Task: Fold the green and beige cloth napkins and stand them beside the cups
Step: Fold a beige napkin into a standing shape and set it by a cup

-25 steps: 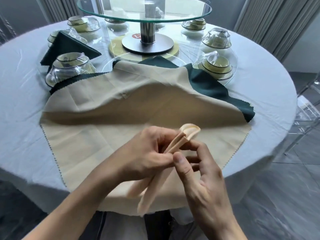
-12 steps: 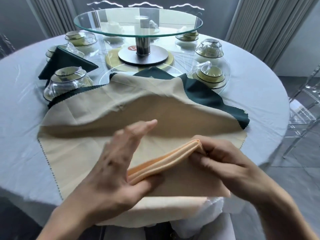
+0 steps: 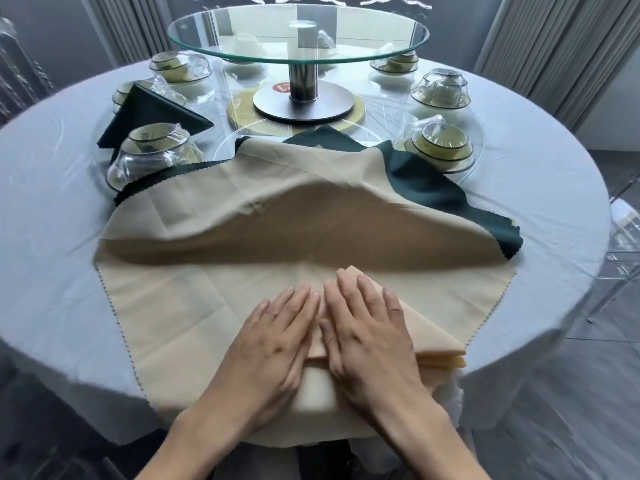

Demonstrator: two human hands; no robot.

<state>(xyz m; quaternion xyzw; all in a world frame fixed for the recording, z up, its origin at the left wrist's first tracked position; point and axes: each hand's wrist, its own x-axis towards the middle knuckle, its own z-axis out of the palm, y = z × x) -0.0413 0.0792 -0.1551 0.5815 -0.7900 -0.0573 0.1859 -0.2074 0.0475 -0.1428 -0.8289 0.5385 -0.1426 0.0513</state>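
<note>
Folded beige napkin, tip pointing away

We see a round bench under a pale cloth, with a glass turntable on a steel post at its centre. Grey pleated curtains hang behind. The floor is grey tile, and a clear chair stands at right.
</note>
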